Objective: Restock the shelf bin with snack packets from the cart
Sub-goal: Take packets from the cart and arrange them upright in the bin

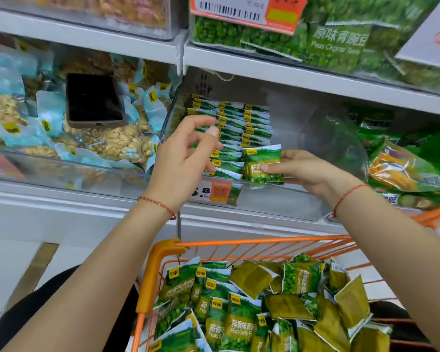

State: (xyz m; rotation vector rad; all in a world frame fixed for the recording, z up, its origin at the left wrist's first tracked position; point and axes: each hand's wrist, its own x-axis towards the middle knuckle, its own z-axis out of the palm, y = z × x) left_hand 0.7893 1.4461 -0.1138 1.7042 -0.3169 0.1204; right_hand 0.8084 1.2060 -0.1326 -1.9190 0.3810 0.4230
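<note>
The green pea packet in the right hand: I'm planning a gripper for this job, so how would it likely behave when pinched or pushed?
The pea packet probably weighs little: the right hand holds it by fingertips at one edge. It looks like a puffy, crinkly pouch, so likely to give under pressure. Its glossy film may be slippery. Packets in the bin stand in neat rows, so it should stack without rolling.

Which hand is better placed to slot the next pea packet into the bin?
Right. The right hand already holds a pea packet beside the rows in the bin; the left hand is empty.
</note>
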